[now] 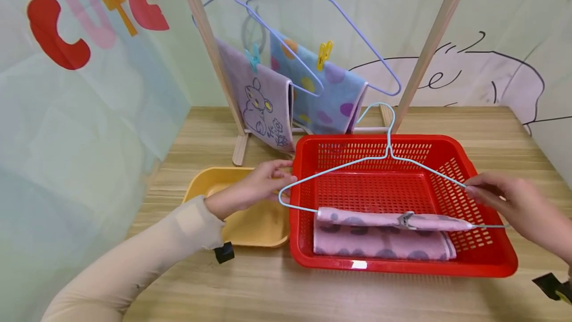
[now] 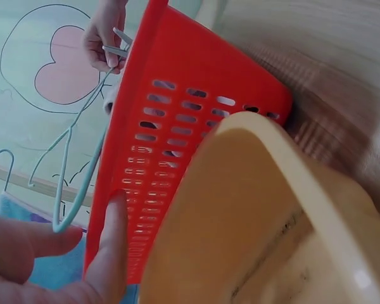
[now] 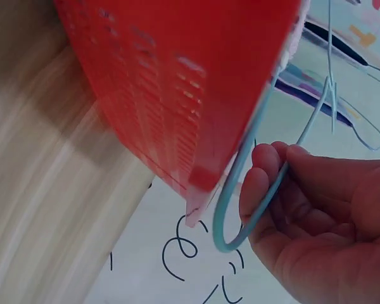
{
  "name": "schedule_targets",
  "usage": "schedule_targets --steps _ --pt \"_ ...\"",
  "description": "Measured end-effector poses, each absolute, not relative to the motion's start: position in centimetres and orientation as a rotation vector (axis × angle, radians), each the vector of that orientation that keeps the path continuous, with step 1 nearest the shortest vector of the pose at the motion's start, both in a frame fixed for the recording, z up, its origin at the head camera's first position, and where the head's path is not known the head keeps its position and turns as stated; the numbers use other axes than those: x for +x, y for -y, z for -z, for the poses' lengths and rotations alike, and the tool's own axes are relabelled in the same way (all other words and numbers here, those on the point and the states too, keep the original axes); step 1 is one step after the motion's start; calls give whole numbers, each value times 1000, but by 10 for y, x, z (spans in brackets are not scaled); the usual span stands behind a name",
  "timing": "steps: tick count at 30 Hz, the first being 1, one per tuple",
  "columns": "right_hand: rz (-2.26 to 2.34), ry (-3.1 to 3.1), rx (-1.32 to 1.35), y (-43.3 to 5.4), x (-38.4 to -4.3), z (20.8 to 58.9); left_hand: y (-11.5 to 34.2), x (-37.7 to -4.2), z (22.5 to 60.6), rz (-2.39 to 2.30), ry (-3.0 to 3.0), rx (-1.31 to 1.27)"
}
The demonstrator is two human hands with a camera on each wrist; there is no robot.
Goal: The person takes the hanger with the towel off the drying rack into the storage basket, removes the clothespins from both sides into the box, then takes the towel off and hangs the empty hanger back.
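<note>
A light-blue clothes hanger [image 1: 344, 165] lies tilted over the red basket [image 1: 451, 138], its hook toward the rack. Folded over its lower bar is a pink towel [image 1: 380, 247] with grey spots, and a grey clothespin [image 1: 406, 220] sits on the fold. My right hand [image 1: 514, 202] pinches the hanger's right arm between thumb and fingers, close to its bent end [image 3: 225, 244]. At the other end, my left hand [image 1: 263, 185] has its fingers extended by the basket's left rim. The hanger's left corner [image 2: 62, 225] overlaps one of those fingers [image 2: 57, 242] in the left wrist view.
A yellow basin [image 1: 250, 230] stands against the basket's left side, under my left forearm. Behind, a wooden rack [image 1: 431, 43] carries two purple hangers with a lilac towel [image 1: 263, 98] and a blue dotted towel [image 1: 330, 93], each with a clothespin [image 1: 323, 56].
</note>
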State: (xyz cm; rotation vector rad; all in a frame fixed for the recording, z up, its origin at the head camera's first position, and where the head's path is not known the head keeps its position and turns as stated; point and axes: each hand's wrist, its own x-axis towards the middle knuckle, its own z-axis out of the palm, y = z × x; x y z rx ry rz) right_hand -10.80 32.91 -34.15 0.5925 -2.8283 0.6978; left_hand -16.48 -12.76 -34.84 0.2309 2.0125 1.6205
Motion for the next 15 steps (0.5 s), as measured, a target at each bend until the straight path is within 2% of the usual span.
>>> schedule_targets --steps 15 --pt "-525 2846 588 -328 -127 338 127 -165 351 -1784 -1717 20"
